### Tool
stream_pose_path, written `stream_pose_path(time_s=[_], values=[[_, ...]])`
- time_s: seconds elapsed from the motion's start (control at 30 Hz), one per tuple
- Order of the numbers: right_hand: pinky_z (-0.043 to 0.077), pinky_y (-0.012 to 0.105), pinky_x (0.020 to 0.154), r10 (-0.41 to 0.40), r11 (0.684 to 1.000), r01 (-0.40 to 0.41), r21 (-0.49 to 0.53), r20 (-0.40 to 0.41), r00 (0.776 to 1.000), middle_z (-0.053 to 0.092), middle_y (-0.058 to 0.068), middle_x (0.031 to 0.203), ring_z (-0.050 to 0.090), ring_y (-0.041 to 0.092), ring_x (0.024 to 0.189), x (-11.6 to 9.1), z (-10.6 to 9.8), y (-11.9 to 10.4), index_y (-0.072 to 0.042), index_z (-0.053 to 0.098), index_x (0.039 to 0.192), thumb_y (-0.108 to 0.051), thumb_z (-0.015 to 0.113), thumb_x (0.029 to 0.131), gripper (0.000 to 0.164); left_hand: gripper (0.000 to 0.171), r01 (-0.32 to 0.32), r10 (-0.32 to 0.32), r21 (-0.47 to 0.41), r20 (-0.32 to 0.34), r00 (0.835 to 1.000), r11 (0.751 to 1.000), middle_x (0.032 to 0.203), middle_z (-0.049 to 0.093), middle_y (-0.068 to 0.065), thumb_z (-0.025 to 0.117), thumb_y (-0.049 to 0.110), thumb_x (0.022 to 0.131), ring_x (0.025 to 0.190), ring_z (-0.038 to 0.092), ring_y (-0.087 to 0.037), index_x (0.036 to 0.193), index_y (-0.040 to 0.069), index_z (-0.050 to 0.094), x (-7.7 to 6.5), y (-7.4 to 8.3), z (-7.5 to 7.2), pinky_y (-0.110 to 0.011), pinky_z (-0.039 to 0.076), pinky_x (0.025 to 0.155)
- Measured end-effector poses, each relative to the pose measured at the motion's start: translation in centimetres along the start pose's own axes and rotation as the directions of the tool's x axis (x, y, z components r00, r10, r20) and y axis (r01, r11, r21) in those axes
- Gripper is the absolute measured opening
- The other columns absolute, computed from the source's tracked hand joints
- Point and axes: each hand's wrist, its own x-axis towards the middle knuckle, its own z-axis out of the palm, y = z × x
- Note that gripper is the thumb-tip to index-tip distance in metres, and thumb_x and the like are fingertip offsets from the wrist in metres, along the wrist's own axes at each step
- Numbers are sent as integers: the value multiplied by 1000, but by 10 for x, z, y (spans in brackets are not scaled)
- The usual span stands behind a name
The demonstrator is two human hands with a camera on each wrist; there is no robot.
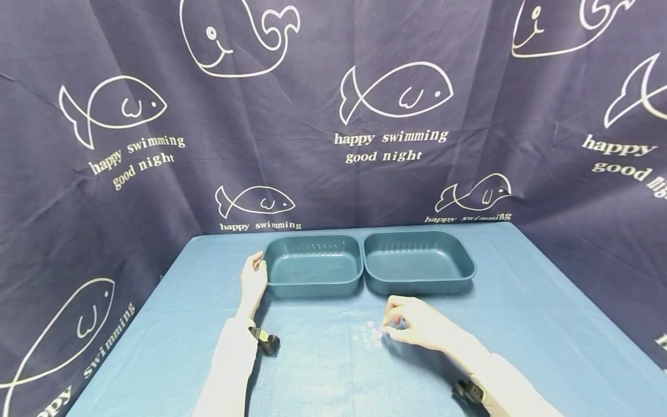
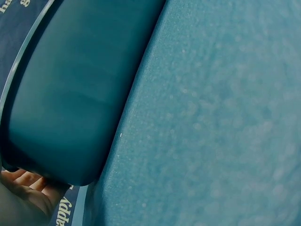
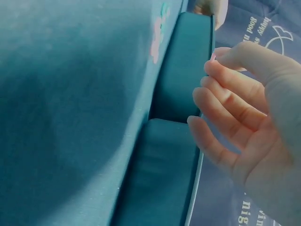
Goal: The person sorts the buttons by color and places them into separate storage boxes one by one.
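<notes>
My left hand (image 1: pixel 253 281) rests against the outer left end of the left teal bin (image 1: pixel 312 288). Its fingers (image 2: pixel 28 181) touch that end wall in the left wrist view; its thumb is hidden there. Thumb and index finger of my right hand (image 1: pixel 417 324) pinch a small pink piece (image 3: pixel 213 57), with the other fingers loosely bent. That hand hovers in front of the right teal bin (image 1: pixel 422 285), beside a loose group of tiny pink, white and pale green pieces (image 1: pixel 369 336) on the blue cloth.
The two bins stand side by side near the back of the blue-covered table (image 1: pixel 312 370), their insides showing only bare teal bottoms. Behind and around the table hangs a dark curtain (image 1: pixel 312 174) printed with fish and words. Dark wrist devices (image 1: pixel 267 341) sit on both wrists.
</notes>
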Motion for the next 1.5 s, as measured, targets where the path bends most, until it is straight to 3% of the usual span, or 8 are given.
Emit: stream_pose_path(time_s=[0.33,0.57,0.83,1.27,1.5], values=[[42,12,65,-101,994,96,-46,-106,989,56,-9,81,53,5,70,16,-7,6,-17,71,82,-8,70,72,13,33,-33,34,54,-15,999,998,124,54,-29,44,0,92,119,51,-41,123,-8,50,4,-2,-5,-47,38,103],[47,19,68,-56,998,55,-17,-135,989,55,-12,82,56,2,74,22,-6,5,-21,71,85,-12,72,78,11,32,-85,85,111,4,996,990,121,55,-30,43,-1,89,117,51,-43,119,-9,51,1,-3,-8,-50,39,101],[50,20,69,-41,999,40,-10,-151,988,57,-10,82,59,4,75,36,-7,7,-20,71,85,-14,72,78,9,32,-61,57,167,25,998,984,122,56,-28,42,2,91,117,52,-42,120,-6,50,2,-3,-8,-51,40,100],[47,20,62,4,1000,-5,-10,-143,990,60,-8,83,58,8,72,73,-11,15,-16,73,89,-17,71,81,9,29,-61,61,170,1,998,984,121,56,-28,43,2,90,115,53,-42,118,-5,50,6,-1,-3,-52,40,98],[47,21,65,9,999,-14,-36,-125,992,59,-9,83,59,6,72,89,-7,21,-17,74,87,-18,70,82,7,29,-144,147,120,-20,989,982,116,59,-27,43,10,90,111,56,-41,114,-1,53,7,-10,-1,-50,43,94]])
